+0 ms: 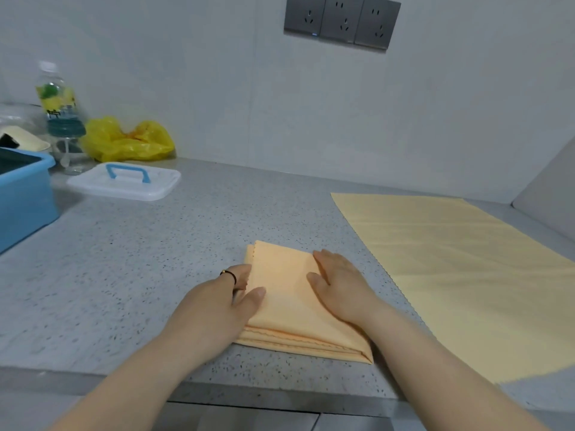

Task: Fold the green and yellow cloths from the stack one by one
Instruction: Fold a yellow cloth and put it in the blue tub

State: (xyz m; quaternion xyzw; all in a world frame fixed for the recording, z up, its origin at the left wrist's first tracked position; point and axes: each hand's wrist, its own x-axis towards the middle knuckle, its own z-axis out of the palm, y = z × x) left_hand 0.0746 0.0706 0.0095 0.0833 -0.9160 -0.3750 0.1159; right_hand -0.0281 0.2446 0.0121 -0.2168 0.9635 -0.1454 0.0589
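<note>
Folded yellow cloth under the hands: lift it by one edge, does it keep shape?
Probably not: the folded cloth shows thin loose layers at its near edge, so it would likely sag and fan open. Thin, so probably light. Pushed, it may bunch rather than slide across the speckled countertop.

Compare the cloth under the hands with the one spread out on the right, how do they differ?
The folded cloth is a compact layered rectangle; the spread cloth lies flat and covers far more counter. The folded cloth looks more orange, the spread cloth paler yellow. The left hand and right hand touch the folded cloth; nothing touches the spread cloth. Both have zigzag edges.
</note>
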